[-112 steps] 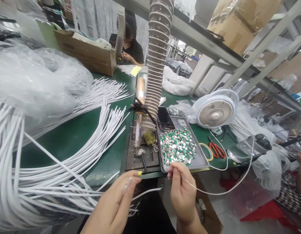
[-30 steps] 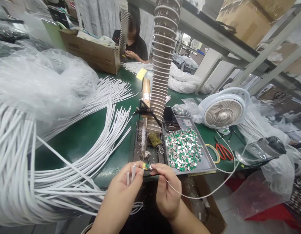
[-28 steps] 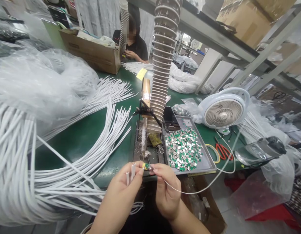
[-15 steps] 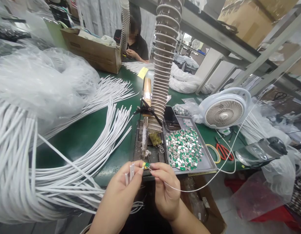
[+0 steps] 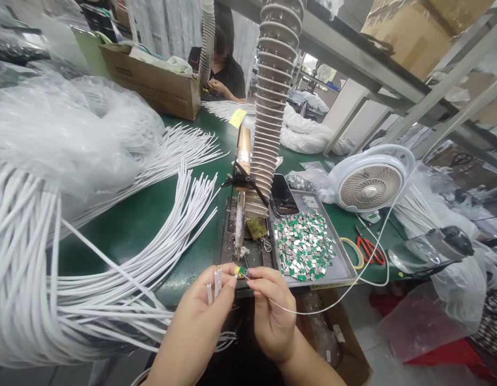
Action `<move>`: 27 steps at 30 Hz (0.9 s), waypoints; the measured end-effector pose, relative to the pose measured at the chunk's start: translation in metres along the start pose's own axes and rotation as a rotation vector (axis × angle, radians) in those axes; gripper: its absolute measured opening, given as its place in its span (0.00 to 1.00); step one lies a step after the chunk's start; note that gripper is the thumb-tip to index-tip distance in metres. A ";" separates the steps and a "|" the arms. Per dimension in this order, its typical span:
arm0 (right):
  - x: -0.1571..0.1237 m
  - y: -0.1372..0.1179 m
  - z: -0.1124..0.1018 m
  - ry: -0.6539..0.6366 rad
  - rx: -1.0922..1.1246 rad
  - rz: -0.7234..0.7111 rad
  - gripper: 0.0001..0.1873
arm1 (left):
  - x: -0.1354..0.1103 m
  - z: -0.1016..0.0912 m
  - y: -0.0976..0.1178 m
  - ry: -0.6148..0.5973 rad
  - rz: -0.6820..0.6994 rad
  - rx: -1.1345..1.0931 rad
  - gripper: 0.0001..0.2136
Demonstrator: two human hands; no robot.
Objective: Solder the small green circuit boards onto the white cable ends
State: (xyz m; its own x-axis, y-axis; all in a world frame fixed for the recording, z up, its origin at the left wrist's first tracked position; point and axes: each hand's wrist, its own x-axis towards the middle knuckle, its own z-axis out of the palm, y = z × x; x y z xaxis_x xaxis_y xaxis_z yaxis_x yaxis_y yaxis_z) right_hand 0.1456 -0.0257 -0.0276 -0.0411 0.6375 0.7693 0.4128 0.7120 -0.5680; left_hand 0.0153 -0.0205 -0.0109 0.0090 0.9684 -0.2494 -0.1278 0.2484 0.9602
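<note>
While my left hand (image 5: 194, 321) closes around two white cable ends (image 5: 215, 282) standing upright, my right hand (image 5: 274, 316) pinches a small green circuit board (image 5: 241, 272) just beside them, a thin white wire (image 5: 312, 312) running toward 3 o'clock and a metal tray (image 5: 312, 284) of green-and-silver chips at 12 o'clock.

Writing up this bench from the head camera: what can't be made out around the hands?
- Small green board: too small in the head view to read any markings.
- White cable ends: the left hand hides their lower parts.
- Thin white wire: the right hand hides where it ends.
- Co-worker's hands: too small and distant to show what they hold.
</note>
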 end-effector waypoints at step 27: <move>0.007 0.005 0.007 0.014 -0.110 -0.024 0.12 | 0.007 0.007 0.009 0.008 -0.058 -0.137 0.12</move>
State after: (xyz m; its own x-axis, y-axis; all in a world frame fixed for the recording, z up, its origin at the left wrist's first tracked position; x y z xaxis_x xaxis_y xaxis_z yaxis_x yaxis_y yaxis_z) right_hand 0.1407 -0.0154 -0.0268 -0.0399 0.6157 0.7870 0.5096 0.6900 -0.5140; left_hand 0.0213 -0.0109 -0.0028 0.0124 0.9521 -0.3056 -0.2610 0.2981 0.9181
